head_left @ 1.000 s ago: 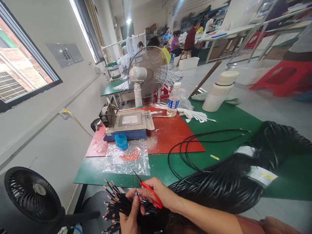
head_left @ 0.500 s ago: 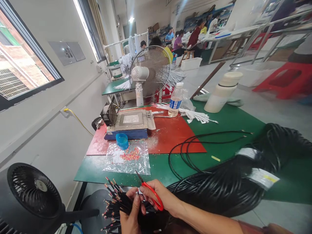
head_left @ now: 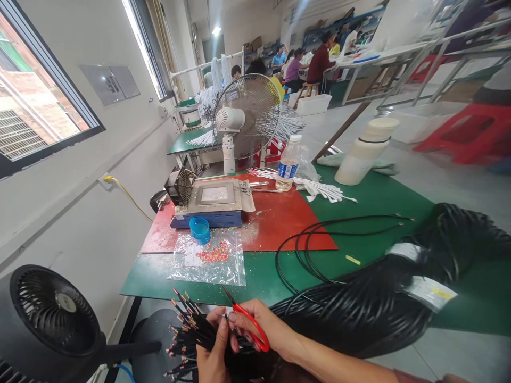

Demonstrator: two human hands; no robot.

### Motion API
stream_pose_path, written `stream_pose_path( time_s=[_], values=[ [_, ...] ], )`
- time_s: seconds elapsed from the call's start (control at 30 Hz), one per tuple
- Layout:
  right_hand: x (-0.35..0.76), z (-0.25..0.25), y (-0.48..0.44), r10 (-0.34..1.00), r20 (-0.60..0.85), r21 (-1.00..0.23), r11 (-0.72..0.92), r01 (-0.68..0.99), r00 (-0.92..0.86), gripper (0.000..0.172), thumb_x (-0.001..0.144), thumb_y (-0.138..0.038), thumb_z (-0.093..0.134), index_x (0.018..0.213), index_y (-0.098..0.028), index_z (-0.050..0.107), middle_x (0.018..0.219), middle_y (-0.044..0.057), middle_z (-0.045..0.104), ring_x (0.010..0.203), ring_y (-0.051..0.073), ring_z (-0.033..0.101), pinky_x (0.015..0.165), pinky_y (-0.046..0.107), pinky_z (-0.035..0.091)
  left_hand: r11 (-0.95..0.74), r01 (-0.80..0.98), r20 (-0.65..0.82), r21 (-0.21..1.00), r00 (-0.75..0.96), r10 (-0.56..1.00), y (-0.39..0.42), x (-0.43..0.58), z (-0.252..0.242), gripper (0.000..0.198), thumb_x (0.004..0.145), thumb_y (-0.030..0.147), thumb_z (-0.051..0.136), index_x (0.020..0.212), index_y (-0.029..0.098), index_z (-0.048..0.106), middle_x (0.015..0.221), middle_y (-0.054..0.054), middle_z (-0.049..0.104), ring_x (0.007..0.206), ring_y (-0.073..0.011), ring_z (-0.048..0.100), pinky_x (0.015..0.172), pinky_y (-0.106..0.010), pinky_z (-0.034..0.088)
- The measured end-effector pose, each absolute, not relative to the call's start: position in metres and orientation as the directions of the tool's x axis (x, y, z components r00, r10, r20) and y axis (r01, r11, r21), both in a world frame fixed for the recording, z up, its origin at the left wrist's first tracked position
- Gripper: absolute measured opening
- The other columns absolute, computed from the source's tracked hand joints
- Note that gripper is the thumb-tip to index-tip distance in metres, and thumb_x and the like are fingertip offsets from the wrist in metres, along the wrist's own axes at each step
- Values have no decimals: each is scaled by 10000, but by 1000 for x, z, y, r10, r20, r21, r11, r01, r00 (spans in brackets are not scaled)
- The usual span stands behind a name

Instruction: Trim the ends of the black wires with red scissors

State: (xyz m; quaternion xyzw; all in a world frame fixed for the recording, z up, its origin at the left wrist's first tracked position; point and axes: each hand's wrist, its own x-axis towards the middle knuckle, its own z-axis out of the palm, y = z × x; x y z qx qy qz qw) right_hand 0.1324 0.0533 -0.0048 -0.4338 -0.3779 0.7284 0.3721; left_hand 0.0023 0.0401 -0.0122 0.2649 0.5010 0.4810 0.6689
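Note:
My left hand (head_left: 211, 354) is closed round the ends of a thick bundle of black cables (head_left: 371, 303), whose stripped tips (head_left: 183, 324) fan out to the left. My right hand (head_left: 263, 327) grips small red-handled scissors (head_left: 249, 322), blades pointing up-left just above the cable ends, its fingers touching the bundle next to my left thumb. The bundle runs right across the green table (head_left: 263, 271) and carries a white label (head_left: 429, 290).
A clear bag with small red pieces (head_left: 209, 255), a blue cap (head_left: 198, 230) and a flat metal-topped device (head_left: 213, 202) lie on a red mat (head_left: 283, 218). A loose black cable loop (head_left: 315, 244), water bottle (head_left: 287, 162), desk fan (head_left: 243, 119) and black floor fan (head_left: 54, 316) stand around. People work at far tables.
The hands, scissors and cable ends have stayed nearly in place, shifting only slightly as the view moved a little.

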Motion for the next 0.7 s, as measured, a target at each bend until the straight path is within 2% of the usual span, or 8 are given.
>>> stream_pose_path(
  time_s=[0.07,0.27,0.53,0.7],
  values=[
    [132,-4,53,868,-351,-868,-443,-226,-351,498,671,-614,595,622,-122,537,432,-55,436,329,40,331,315,168,248,405,-389,-425,828,37,905,40,2,-13,259,703,318,610,927,189,595,421,46,553,468,-76,495,540,-195,376],
    [135,0,55,871,-353,-838,-457,-299,-341,540,668,-646,572,597,-113,533,400,-59,416,313,31,339,334,161,240,362,-418,-375,833,56,925,41,1,-14,214,690,304,624,879,204,617,598,28,616,443,-64,483,475,-217,340],
    [135,-3,56,855,-362,-834,-475,-280,-371,548,671,-654,562,610,-110,545,399,-63,406,320,37,338,341,170,230,369,-424,-343,827,140,929,41,1,-15,172,717,287,596,872,212,608,550,31,595,425,-67,479,437,-211,315],
    [138,-1,58,829,-378,-825,-503,-258,-412,520,684,-634,559,618,-119,543,403,-68,405,325,41,341,338,171,242,383,-417,-367,824,121,922,41,0,-15,229,707,272,610,921,190,605,528,33,589,423,-66,480,461,-212,341]
  ],
)
